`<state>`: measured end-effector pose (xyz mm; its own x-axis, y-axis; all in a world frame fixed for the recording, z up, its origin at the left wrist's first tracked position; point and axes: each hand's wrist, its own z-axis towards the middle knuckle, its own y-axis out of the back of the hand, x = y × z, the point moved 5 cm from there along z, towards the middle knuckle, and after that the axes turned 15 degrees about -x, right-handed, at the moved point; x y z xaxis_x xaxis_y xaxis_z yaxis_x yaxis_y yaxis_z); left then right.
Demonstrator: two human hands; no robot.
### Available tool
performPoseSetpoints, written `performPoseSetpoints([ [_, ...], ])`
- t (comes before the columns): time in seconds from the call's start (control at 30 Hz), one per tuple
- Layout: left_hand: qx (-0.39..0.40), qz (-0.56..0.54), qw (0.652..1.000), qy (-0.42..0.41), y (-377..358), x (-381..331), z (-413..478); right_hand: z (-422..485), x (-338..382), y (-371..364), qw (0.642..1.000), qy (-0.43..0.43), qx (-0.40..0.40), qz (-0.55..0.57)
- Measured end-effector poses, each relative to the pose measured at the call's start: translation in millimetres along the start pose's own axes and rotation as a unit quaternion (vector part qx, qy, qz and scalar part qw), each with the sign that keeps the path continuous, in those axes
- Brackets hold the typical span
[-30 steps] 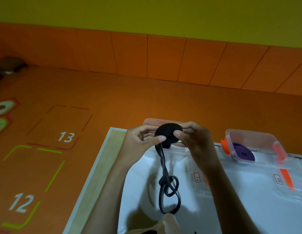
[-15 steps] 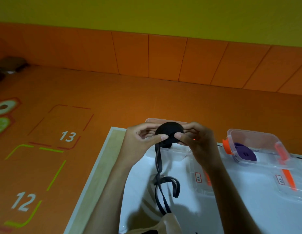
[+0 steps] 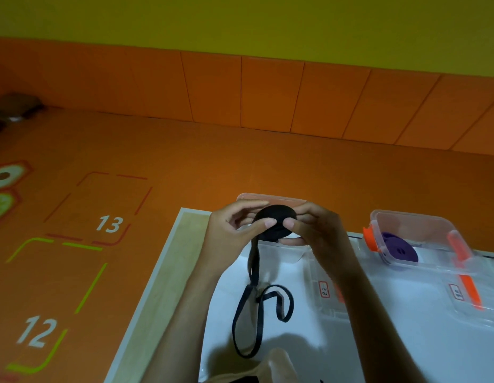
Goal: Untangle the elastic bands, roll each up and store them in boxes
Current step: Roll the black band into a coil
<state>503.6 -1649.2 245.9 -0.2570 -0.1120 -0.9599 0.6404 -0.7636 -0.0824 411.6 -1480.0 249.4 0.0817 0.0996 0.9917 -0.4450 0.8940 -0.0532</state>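
At frame centre our left hand and right hand pinch the black roll between curled fingers; its loose tail dangles to the white counter below.

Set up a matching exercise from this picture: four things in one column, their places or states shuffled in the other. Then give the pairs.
Things
1. black roll
2. purple roll
3. loose black tail
4. clear lid

Places or states
A. lies inside the clear box on the right
B. trails down in loops over the white table
C. pinched between the left hand and the right hand
D. lies flat on the table, nearer the person than that box

Pairs: 1-C, 2-A, 3-B, 4-D
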Motion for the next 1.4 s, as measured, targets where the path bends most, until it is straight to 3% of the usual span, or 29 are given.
performPoseSetpoints([
  [0.2, 0.013, 0.061, 0.998, -0.024, 0.4, 2.1, 1.3, -2.1, -10.6, 5.8, 0.992, -0.005, 0.047, -0.120],
  [0.47, -0.008, -0.002, 1.000, 0.020, 3.7, 2.2, 0.0, -0.1, 9.3, 9.3, 0.992, 0.058, -0.006, -0.109],
  [0.63, 0.001, 0.064, 0.997, -0.031, 3.7, -4.2, 1.5, -2.5, -0.8, 1.4, 0.986, 0.047, 0.047, -0.150],
  [0.73, 0.001, 0.053, 0.998, -0.042, 3.5, -8.5, 0.3, 0.2, 6.2, 3.7, 0.989, 0.072, 0.018, -0.127],
  [0.87, 0.028, -0.006, 0.999, 0.023, 6.6, -7.4, 3.3, -1.0, 7.2, 5.3, 0.996, 0.071, -0.014, -0.060],
  [1.07, 0.037, 0.108, 0.993, -0.015, 3.8, -4.3, 4.2, -1.5, -3.4, 4.7, 0.996, 0.022, 0.014, -0.086],
  [1.27, 0.040, 0.020, 0.998, 0.032, 3.2, -8.5, 5.7, -2.1, 3.3, 6.8, 0.997, 0.016, -0.022, 0.065],
  [1.4, 0.062, 0.033, 0.997, 0.028, 10.4, -11.3, 8.7, -6.9, -9.1, 1.0, 0.998, -0.019, -0.002, 0.056],
])
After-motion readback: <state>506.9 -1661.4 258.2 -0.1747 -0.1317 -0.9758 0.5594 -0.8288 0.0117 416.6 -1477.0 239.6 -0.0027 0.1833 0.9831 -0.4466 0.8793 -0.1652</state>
